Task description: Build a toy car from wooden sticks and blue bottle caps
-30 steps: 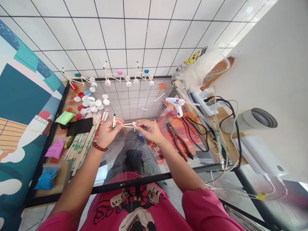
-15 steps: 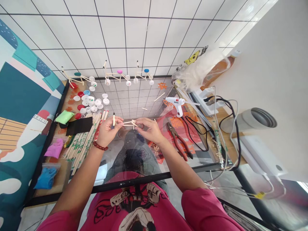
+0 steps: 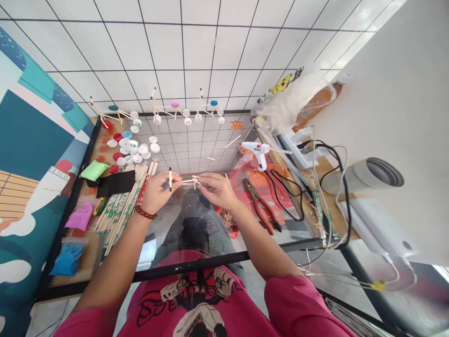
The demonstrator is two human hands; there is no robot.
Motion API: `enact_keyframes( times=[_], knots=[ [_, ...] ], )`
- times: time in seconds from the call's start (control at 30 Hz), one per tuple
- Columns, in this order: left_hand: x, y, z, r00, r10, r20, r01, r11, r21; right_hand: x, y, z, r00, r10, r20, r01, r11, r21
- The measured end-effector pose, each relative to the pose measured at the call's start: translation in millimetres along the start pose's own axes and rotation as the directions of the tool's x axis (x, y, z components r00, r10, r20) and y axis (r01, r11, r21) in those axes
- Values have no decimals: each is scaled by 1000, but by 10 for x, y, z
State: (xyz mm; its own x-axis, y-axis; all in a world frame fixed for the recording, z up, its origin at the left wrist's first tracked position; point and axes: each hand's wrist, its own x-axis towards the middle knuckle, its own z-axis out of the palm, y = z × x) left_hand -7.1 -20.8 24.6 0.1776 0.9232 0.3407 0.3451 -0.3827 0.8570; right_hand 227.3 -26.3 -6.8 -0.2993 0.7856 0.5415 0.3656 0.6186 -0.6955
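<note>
Between my two hands, above the glass tabletop, is a small frame of pale wooden sticks [image 3: 188, 181]. My left hand [image 3: 157, 189] pinches its left end, where a crosswise stick with black ends [image 3: 170, 179] stands out by the fingers. With thumb and fingers closed, my right hand [image 3: 219, 189] grips the frame's right end near its joint. The fingertips hide part of both ends. Along the back edge stand several finished-looking stick models with bottle-cap wheels, one with a pink seat [image 3: 175, 104] and one with a blue seat [image 3: 213, 103].
Loose bottle caps [image 3: 133, 147] and bundled chopsticks [image 3: 121, 210] lie at left, beside bags of pink clay [image 3: 80, 216] and blue clay [image 3: 68, 257]. To the right are a white glue gun [image 3: 257, 152], red-handled pliers [image 3: 261, 206], and black cable [image 3: 291, 192].
My left hand has turned slightly, and the black-ended stick has shifted a little to the right and now appears more lengthwise. My right hand stays nearly in place.
</note>
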Motion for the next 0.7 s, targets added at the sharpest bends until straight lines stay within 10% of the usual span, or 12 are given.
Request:
enact_keyframes(
  times=[0.7],
  knots=[
    [-35,-131,27,977,-156,-147,121,967,-225,19,-8,-52,998,50,32,-46,994,-98]
  ],
)
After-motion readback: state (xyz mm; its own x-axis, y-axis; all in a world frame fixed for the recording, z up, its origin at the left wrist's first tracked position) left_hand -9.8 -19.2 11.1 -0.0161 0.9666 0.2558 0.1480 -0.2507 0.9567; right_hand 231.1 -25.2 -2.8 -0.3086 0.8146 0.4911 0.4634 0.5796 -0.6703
